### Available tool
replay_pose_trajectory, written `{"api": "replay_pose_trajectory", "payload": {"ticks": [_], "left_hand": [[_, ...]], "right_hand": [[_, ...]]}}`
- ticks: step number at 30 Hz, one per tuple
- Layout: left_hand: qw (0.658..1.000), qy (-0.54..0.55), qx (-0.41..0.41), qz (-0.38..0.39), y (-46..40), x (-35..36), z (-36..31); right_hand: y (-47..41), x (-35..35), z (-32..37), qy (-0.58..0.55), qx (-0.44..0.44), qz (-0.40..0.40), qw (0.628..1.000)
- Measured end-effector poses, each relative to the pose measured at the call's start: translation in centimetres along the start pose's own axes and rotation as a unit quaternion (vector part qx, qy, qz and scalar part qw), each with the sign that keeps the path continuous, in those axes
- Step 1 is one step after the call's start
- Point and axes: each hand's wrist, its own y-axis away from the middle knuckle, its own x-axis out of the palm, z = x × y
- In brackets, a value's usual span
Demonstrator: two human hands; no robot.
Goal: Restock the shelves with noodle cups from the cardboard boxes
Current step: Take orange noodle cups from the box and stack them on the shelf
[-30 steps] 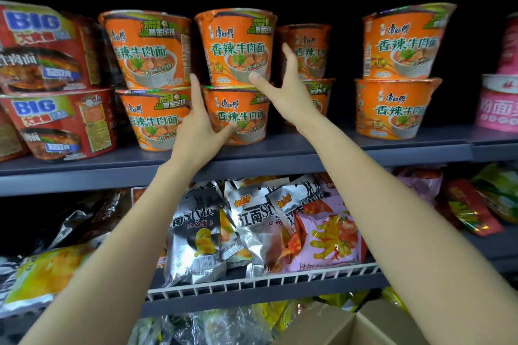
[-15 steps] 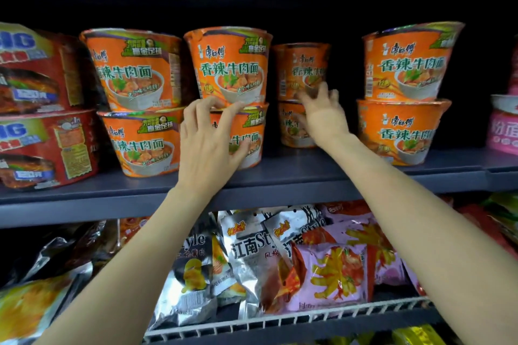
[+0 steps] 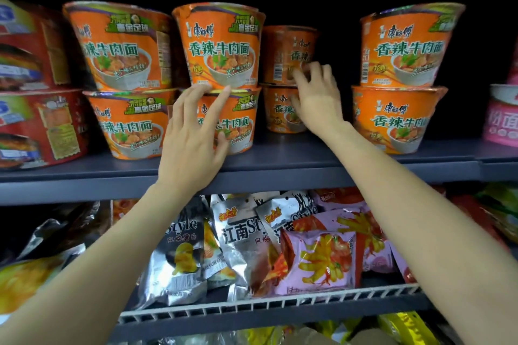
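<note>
Both arms are further in than half a second back: the right hand (image 3: 315, 98) has pushed deeper, fingers loosely spread against the rear stack, while the left hand (image 3: 193, 131) has slid up so its fingertips sit at the seam of the centre stack, and the view has closed in on the shelf (image 3: 280, 168). Neither grip is clenched; both are released, fingers straight, pressing rather than grasping. Count the noodle cups: eight orange ones in four stacks of two, namely left stack (image 3: 123, 81), centre stack (image 3: 221, 75), rear stack (image 3: 286, 75) set back in shadow, right stack (image 3: 403, 75) standing apart. They are tapered orange tubs with green corner badges, a bowl picture and shiny wrap. Two big red tubs (image 3: 30, 87) stand far left, a pink tub (image 3: 501, 117) far right. Snack bags (image 3: 280, 246) crowd the wire-fronted shelf below.
</note>
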Motion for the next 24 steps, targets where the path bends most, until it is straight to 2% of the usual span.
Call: {"api": "replay_pose_trajectory", "payload": {"ticks": [3,6,8,12,15,17,20,22,24], "left_hand": [[1.000,0.010,0.002,0.004,0.1,0.0,0.1],[1.000,0.011,-0.001,0.005,0.0,-0.1,0.0],[1.000,0.013,-0.004,0.009,0.0,-0.2,-0.1],[1.000,0.014,-0.005,0.016,0.1,-0.3,-0.2],[1.000,0.012,-0.007,0.012,0.0,-0.4,-0.3],[1.000,0.012,-0.004,0.007,0.0,-0.4,-0.4],[1.000,0.014,-0.003,0.010,0.0,-0.5,-0.4],[1.000,0.014,0.000,0.007,0.0,-0.4,-0.4],[1.000,0.016,0.004,0.003,0.1,-0.3,-0.4]], "right_hand": [[0.3,1.0,0.8,0.077,-0.047,-0.006,0.996],[-0.4,1.1,1.2,0.066,-0.003,0.086,0.994],[-0.8,1.1,1.0,0.058,0.021,0.103,0.993],[-0.6,1.1,1.0,0.011,0.025,0.075,0.997],[-1.3,0.3,1.2,-0.034,0.100,-0.019,0.994],[-2.8,0.2,1.1,-0.080,0.173,-0.053,0.980],[-4.9,0.7,1.0,-0.249,0.273,-0.008,0.929],[-5.6,1.1,1.0,-0.337,0.289,0.018,0.896],[-5.8,1.3,1.2,-0.361,0.286,0.018,0.887]]}}
